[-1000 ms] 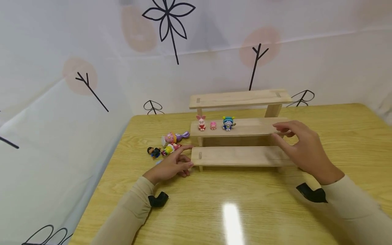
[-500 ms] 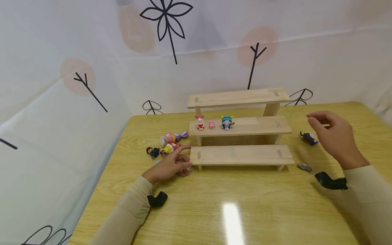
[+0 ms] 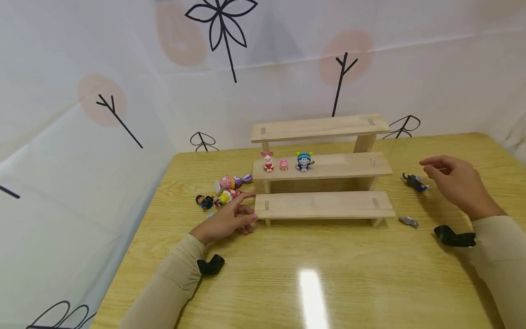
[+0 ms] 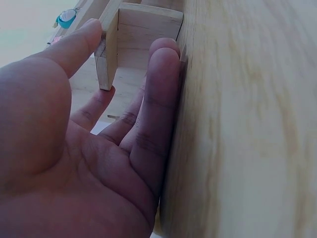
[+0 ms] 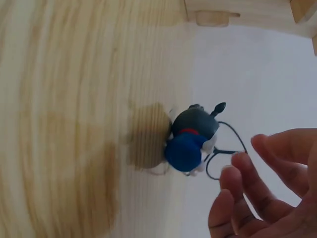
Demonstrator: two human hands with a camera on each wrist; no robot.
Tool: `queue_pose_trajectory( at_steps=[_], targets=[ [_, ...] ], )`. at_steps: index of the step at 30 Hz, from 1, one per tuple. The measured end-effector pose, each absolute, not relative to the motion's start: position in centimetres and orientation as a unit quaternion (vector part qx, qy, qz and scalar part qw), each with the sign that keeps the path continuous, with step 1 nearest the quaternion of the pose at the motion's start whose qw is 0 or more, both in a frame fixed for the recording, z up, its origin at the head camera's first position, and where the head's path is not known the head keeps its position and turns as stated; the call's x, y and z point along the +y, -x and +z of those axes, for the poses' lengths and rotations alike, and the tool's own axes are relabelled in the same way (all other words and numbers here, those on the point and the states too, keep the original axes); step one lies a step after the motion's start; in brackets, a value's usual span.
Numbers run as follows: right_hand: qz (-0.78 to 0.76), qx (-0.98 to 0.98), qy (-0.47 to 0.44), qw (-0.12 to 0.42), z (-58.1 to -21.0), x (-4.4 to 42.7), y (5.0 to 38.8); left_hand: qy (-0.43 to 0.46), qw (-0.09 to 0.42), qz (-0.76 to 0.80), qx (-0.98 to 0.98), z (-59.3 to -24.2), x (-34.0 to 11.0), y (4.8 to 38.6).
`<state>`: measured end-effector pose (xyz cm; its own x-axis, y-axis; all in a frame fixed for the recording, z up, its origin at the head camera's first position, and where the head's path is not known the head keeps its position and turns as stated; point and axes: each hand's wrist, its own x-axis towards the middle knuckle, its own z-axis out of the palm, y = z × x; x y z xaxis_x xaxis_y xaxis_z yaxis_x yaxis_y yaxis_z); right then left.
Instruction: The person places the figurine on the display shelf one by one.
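Dark figurine (image 3: 414,182) lies on the table (image 3: 353,269), at 3 o'clock of the three-step wooden shelf (image 3: 322,205). Its long axis runs from 10 o'clock to 4 o'clock, with the blue part at the 4 o'clock end. Near it, at 6 o'clock, lies a small grey piece (image 3: 408,222). Between the figurine and the shelf's right end a strip of table wood shows, and more surface extends at 12 o'clock up to the far edge. The right hand (image 3: 462,185) is just beside the figurine, at 3 o'clock; its forearm enters from 5 o'clock and the hand points to 10 o'clock. Its fingers (image 5: 230,178) are loosely bent, with gaps between them, gripping nothing. The left hand (image 3: 226,222) reaches from 7 o'clock; its fingers are spread and touch the lowest step at its 9 o'clock end.
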<state>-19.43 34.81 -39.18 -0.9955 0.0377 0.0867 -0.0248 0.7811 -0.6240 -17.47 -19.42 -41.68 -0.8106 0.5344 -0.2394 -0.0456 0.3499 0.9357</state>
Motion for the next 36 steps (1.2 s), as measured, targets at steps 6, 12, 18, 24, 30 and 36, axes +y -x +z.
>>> queue_pose_trajectory(
  at_steps=[6,12,18,24,30,36],
  targets=[
    [0.321,-0.946,-0.025,-0.035,-39.7,35.6,19.9,-0.157,0.262,0.544,0.781,-41.7,-19.5,17.4],
    [0.318,-0.943,-0.035,-0.087,-39.9,35.8,20.3,-0.157,0.258,0.544,0.783,-41.7,-19.6,17.6],
    [0.297,-0.950,-0.041,-0.091,-40.2,35.8,20.6,-0.153,0.262,0.543,0.783,-41.7,-19.6,17.5],
    [0.283,-0.954,-0.048,-0.081,-40.3,35.7,20.5,-0.159,0.264,0.544,0.780,-41.7,-19.6,17.7],
    [0.279,-0.957,-0.059,-0.061,-40.5,35.4,20.4,-0.166,0.269,0.544,0.777,-41.9,-19.7,17.9],
    [0.275,-0.957,-0.070,-0.057,-40.7,34.8,20.4,-0.165,0.270,0.545,0.776,-42.0,-19.7,17.8]
  ],
)
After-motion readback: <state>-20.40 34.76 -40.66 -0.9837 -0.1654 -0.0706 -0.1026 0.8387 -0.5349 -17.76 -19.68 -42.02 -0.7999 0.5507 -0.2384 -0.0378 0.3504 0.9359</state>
